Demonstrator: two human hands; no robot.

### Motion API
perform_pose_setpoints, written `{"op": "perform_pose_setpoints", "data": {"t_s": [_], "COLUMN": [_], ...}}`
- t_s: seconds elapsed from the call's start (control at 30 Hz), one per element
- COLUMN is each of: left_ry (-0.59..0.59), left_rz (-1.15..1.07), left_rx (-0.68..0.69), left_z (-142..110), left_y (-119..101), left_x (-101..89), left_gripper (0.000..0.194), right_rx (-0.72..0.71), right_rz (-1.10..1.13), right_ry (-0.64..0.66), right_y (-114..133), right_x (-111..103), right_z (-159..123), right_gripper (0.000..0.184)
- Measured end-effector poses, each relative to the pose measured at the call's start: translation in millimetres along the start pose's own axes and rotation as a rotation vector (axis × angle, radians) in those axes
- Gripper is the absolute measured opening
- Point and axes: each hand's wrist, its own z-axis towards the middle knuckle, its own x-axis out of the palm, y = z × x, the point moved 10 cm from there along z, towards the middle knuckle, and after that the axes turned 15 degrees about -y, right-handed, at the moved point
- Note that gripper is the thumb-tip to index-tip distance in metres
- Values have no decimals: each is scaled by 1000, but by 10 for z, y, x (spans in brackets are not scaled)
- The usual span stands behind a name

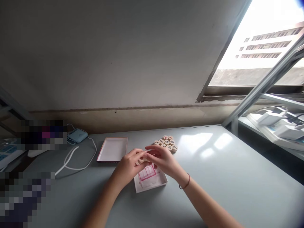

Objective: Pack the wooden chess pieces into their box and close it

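Several round wooden xiangqi pieces [137,164] show between the thumb and fingers of my left hand [130,162], which curves closed around them over the far part of an open white box [152,186]. From the other side my right hand [163,160] bends its fingers in over the same pieces, its fingertips meeting those of the left. What lies directly under the right fingers is mostly hidden. Folded translucent paper or film with pink lines [147,172] lies inside the box. Just beyond my right hand stands a tight cluster of xiangqi pieces [167,142], marked with characters on top.
A shallow box lid [112,150] lies left of my hands. Farther left are a light blue device [78,135] and a looping white cable [80,168]. A wall borders the grey table [213,177] at the back. Power strips [280,125] rest on a shelf at right.
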Motion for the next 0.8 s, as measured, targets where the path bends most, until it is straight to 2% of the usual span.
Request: {"op": "perform_pose_setpoints", "data": {"t_s": [0.1,0.27,0.4,0.63,0.8], "left_ry": [39,75,123,195,161], "left_rz": [-1,142,233,350,396], "left_rx": [7,11,97,131,182], "left_z": [-20,-42,-64,-100,-93], "left_y": [-4,58,-27,-21,6], "left_x": [44,70,152,286,243], "left_gripper": [24,29,19,11,12], "right_rx": [-27,-54,-26,-113,-227], "right_rz": [51,3,-30,-91,-278], "right_ry": [0,-83,-114,-83,-32], "right_y": [-56,-62,-58,1,43], "right_x": [1,-192,-270,-224,-150], "right_z": [-19,37,48,18,-65], "right_gripper": [38,32,30,15,25]}}
